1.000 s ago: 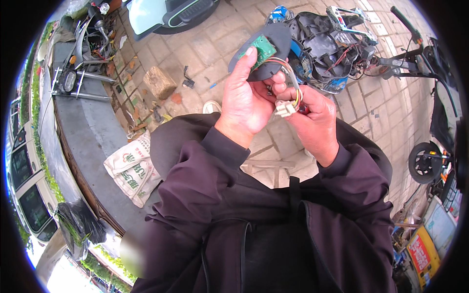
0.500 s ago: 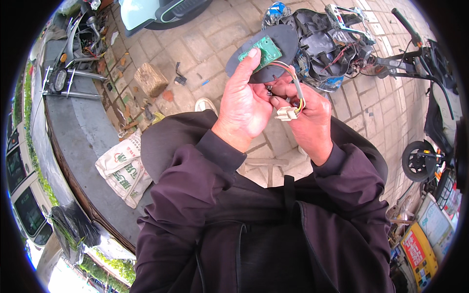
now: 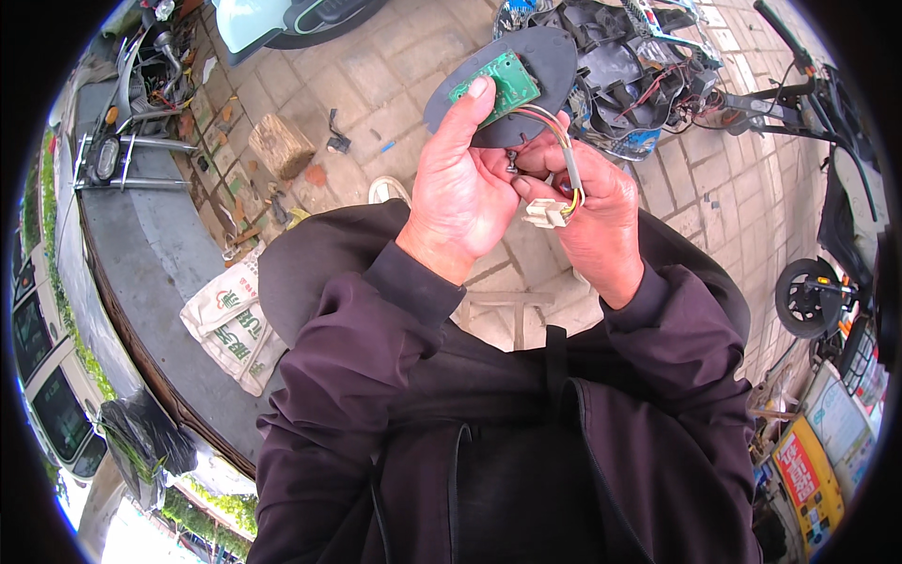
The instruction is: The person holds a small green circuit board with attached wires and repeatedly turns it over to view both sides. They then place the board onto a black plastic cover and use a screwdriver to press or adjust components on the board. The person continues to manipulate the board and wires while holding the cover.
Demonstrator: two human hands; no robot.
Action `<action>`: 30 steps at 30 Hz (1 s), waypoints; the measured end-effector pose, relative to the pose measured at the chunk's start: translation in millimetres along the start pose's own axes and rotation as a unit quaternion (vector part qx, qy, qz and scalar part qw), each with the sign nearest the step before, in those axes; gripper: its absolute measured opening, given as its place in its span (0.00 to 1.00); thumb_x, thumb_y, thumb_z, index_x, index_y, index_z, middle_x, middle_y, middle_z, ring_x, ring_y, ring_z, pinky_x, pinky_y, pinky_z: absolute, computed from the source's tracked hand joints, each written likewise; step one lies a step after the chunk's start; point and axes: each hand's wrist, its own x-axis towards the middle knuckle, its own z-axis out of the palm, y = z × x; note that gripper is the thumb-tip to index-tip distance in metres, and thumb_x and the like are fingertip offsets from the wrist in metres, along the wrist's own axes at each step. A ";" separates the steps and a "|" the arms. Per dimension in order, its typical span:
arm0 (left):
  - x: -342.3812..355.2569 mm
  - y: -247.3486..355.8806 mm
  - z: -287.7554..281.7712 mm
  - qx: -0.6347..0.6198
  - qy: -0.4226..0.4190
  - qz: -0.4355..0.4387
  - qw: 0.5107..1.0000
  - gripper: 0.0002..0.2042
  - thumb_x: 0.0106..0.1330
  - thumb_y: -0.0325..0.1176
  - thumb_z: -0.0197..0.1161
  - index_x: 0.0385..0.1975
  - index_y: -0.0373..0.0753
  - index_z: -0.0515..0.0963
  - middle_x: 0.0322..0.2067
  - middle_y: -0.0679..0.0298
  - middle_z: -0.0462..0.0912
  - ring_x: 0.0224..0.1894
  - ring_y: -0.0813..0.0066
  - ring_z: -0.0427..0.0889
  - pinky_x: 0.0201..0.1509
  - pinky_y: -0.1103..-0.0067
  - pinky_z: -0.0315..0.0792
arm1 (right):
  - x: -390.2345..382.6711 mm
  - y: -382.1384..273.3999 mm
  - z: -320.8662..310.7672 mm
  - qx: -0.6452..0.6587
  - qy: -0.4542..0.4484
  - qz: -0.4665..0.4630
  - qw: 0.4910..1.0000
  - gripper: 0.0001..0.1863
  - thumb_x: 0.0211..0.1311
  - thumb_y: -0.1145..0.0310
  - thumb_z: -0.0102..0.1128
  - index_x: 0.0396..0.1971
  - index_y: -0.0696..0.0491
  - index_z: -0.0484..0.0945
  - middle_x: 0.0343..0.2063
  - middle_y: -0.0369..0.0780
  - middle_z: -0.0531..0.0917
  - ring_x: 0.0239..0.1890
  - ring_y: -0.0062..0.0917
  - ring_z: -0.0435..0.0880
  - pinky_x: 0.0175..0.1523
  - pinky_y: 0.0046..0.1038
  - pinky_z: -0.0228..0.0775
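My left hand (image 3: 451, 188) grips a dark grey oval plate (image 3: 554, 66) from the left, its thumb on the green circuit board (image 3: 512, 85) mounted there. A bundle of coloured and grey wires (image 3: 568, 160) curves down from the board to a white plastic connector (image 3: 545, 212). My right hand (image 3: 597, 216) is closed behind the connector and wires, fingers curled under the plate around a small dark red item that I cannot make out clearly. A small metal piece (image 3: 512, 162) shows between the fingers of both hands.
A partly dismantled scooter body (image 3: 611, 75) lies ahead. A wooden block (image 3: 282, 146) is on the paving. Metal scooter parts (image 3: 132, 155) rest on the left ledge, with a cloth sack (image 3: 230, 324) nearer. Another scooter (image 3: 808, 296) stands right; a pale cyan body panel (image 3: 244, 23) is at the top.
The plate and board have shifted slightly up and left with my left hand, and more of the plate's face shows. My right hand has shifted slightly, still closed near the connector.
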 end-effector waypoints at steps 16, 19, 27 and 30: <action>-0.2 4.9 -5.3 0.036 0.024 -0.020 0.999 0.21 0.72 0.47 0.60 0.54 0.37 0.74 0.42 0.54 0.84 0.45 0.61 0.84 0.54 0.66 0.80 | -3.5 -0.3 -4.0 0.084 0.011 0.111 0.990 0.05 0.65 0.72 0.68 0.36 0.57 0.84 0.27 0.30 0.83 0.24 0.06 0.68 0.28 0.14 0.60; 1.8 6.2 -7.4 0.032 0.051 -0.016 0.998 0.20 0.72 0.44 0.61 0.54 0.36 0.74 0.40 0.55 0.85 0.43 0.63 0.85 0.57 0.64 0.79 | -2.4 -7.4 -15.4 0.118 0.031 0.142 0.982 0.06 0.67 0.70 0.65 0.36 0.57 0.84 0.27 0.31 0.83 0.22 0.06 0.66 0.26 0.14 0.57; 2.1 7.4 -9.0 0.029 0.060 -0.030 0.997 0.16 0.71 0.41 0.62 0.49 0.35 0.76 0.35 0.57 0.85 0.37 0.68 0.84 0.41 0.76 0.79 | 6.4 -17.5 -32.2 0.188 0.038 0.199 0.961 0.07 0.70 0.69 0.62 0.38 0.57 0.82 0.26 0.31 0.82 0.20 0.05 0.64 0.24 0.13 0.53; 2.1 7.4 -8.0 0.058 0.047 -0.042 0.996 0.18 0.71 0.42 0.62 0.52 0.36 0.75 0.31 0.57 0.84 0.30 0.73 0.80 0.30 0.81 0.72 | 7.2 -17.4 -34.1 0.187 0.028 0.200 0.961 0.07 0.69 0.68 0.63 0.38 0.57 0.82 0.26 0.30 0.81 0.20 0.05 0.64 0.25 0.13 0.53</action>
